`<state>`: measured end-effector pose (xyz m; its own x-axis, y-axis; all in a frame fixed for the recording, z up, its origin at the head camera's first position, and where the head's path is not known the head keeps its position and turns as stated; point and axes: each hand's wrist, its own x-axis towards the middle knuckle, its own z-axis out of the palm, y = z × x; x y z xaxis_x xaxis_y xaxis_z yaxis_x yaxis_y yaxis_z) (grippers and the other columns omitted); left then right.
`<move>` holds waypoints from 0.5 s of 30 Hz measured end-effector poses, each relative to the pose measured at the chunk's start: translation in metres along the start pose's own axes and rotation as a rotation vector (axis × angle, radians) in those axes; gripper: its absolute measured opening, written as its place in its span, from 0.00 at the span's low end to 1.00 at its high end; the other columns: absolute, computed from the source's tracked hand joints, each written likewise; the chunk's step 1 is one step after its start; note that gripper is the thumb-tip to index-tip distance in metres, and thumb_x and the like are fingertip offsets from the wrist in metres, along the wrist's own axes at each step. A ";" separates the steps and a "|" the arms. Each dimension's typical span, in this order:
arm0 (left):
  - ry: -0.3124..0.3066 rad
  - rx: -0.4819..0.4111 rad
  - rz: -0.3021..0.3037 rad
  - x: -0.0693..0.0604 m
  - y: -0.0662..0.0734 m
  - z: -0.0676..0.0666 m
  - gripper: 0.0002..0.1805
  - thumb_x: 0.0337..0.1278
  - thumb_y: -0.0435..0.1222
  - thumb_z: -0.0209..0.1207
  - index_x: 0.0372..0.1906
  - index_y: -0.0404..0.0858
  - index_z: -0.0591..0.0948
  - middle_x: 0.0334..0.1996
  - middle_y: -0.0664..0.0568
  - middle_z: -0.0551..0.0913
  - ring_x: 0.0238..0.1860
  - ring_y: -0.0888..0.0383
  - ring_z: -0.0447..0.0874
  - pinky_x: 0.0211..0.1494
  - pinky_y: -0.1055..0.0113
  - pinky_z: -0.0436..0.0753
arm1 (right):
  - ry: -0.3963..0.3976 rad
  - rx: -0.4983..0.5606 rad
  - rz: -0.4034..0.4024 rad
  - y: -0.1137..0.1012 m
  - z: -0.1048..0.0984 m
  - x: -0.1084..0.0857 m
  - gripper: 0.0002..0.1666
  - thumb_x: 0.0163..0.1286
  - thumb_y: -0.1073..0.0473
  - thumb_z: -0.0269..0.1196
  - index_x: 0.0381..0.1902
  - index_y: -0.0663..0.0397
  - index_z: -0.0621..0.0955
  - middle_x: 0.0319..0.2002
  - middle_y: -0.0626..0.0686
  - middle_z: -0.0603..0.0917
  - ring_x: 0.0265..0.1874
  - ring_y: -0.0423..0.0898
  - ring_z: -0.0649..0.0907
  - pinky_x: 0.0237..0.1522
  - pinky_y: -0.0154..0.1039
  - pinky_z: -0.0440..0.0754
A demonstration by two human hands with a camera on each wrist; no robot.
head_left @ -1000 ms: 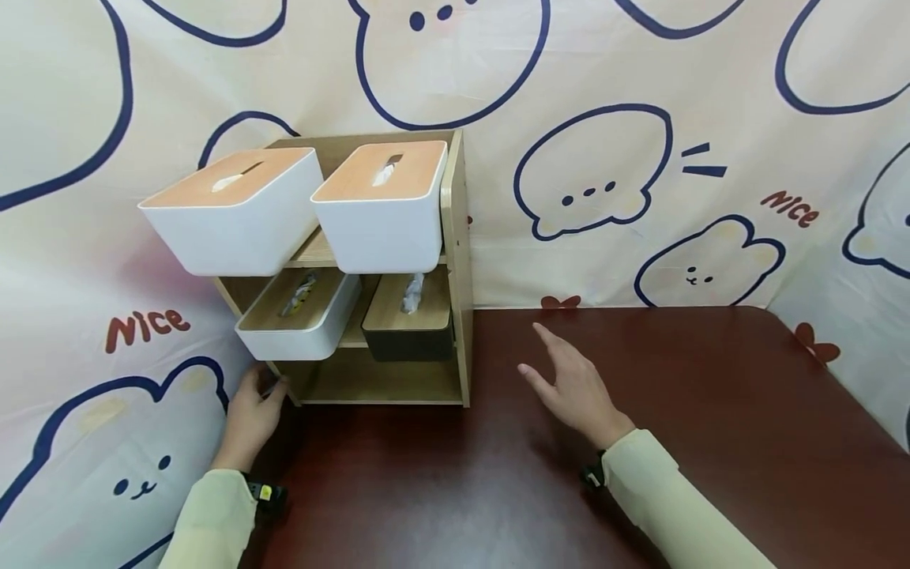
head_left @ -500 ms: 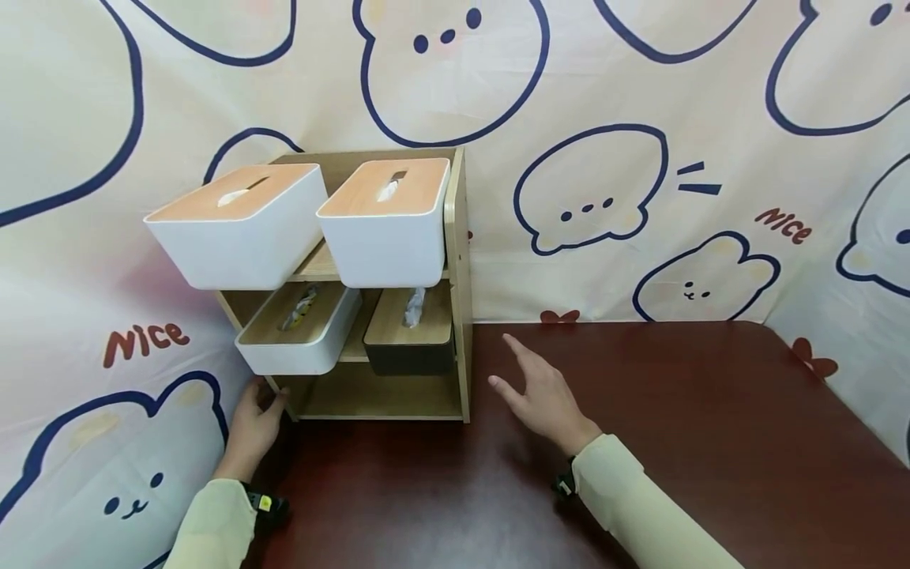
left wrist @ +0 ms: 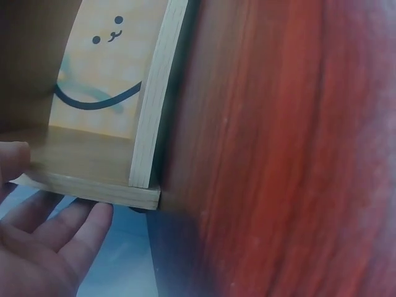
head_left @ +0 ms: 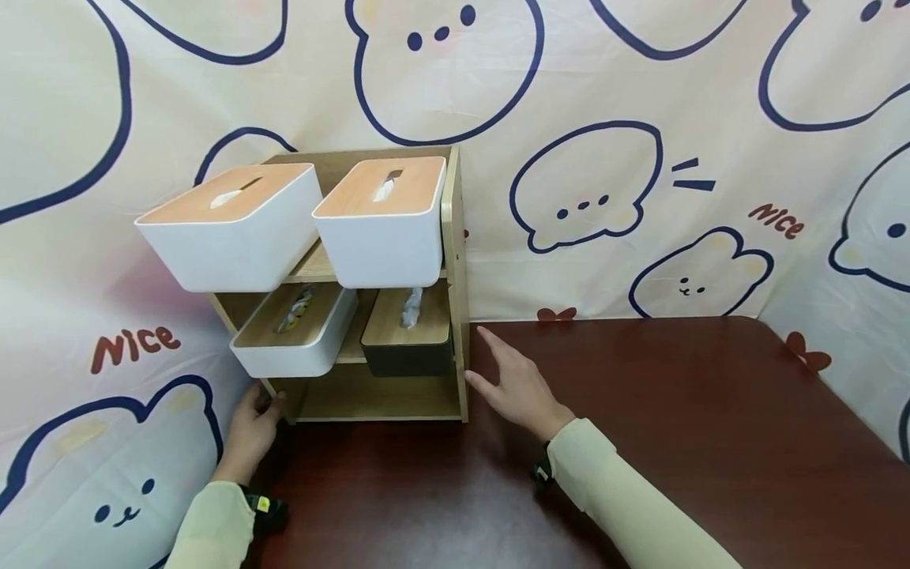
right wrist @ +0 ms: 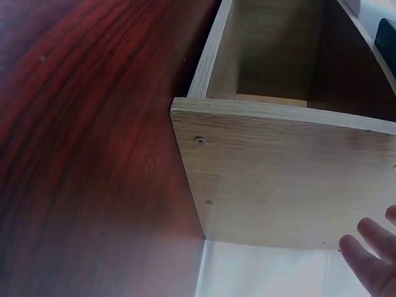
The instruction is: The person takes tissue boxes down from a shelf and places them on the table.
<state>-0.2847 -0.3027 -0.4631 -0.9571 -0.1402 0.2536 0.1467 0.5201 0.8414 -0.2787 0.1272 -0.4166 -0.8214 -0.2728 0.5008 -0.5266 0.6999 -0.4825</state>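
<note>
A small wooden shelf unit (head_left: pixel 460 253) stands against the patterned wall. My left hand (head_left: pixel 247 435) holds its lower left side panel, the thumb inside and the fingers along the outer face, as the left wrist view shows. Near the right side panel is my right hand (head_left: pixel 522 391), fingers extended and thumb apart. In the right wrist view its fingertips (right wrist: pixel 359 250) lie by that panel's outer face; contact cannot be made out. Two white tissue boxes with wooden lids, one left (head_left: pixel 235 257) and one right (head_left: pixel 387 249), sit on the upper shelf.
On the middle shelf are a low white box (head_left: pixel 284 359) with a wooden lid and a dark box (head_left: pixel 408 359) with a wooden lid. All these boxes jut forward. A dark red wooden table (head_left: pixel 675 411) extends right and in front. Cloth walls (head_left: pixel 590 182) bound it.
My right hand has moved left, up to the right side of the shelf unit. My left hand has stayed at the left panel. The head view has tilted slightly.
</note>
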 end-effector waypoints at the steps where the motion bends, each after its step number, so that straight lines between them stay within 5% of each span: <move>1: -0.005 -0.001 0.002 0.000 0.000 -0.001 0.26 0.75 0.37 0.46 0.70 0.28 0.61 0.61 0.25 0.69 0.58 0.36 0.71 0.44 0.80 0.72 | -0.007 0.007 0.007 0.000 0.001 0.002 0.45 0.69 0.38 0.60 0.76 0.45 0.58 0.72 0.48 0.64 0.66 0.50 0.69 0.61 0.52 0.70; 6: -0.032 -0.021 -0.006 0.002 0.002 -0.004 0.26 0.76 0.38 0.45 0.71 0.29 0.59 0.61 0.25 0.68 0.58 0.36 0.71 0.41 0.79 0.74 | -0.063 0.072 0.065 -0.004 0.011 0.008 0.51 0.66 0.36 0.62 0.78 0.44 0.53 0.75 0.46 0.57 0.70 0.48 0.63 0.64 0.52 0.66; 12: -0.043 -0.016 -0.047 0.001 0.004 -0.004 0.28 0.76 0.40 0.44 0.72 0.30 0.58 0.62 0.26 0.67 0.60 0.35 0.70 0.53 0.51 0.78 | -0.082 0.113 0.119 -0.010 0.024 0.011 0.55 0.64 0.36 0.63 0.78 0.42 0.49 0.75 0.47 0.54 0.70 0.50 0.62 0.64 0.53 0.65; 15: -0.041 0.004 -0.058 0.001 0.003 -0.004 0.26 0.76 0.41 0.45 0.69 0.30 0.62 0.61 0.28 0.69 0.58 0.36 0.72 0.53 0.47 0.78 | -0.085 0.140 0.148 -0.014 0.027 0.012 0.56 0.64 0.38 0.65 0.79 0.37 0.46 0.75 0.47 0.54 0.70 0.51 0.63 0.63 0.54 0.66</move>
<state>-0.2845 -0.3043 -0.4585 -0.9735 -0.1354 0.1842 0.0895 0.5156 0.8521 -0.2878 0.0962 -0.4236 -0.9043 -0.2325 0.3580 -0.4195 0.6398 -0.6440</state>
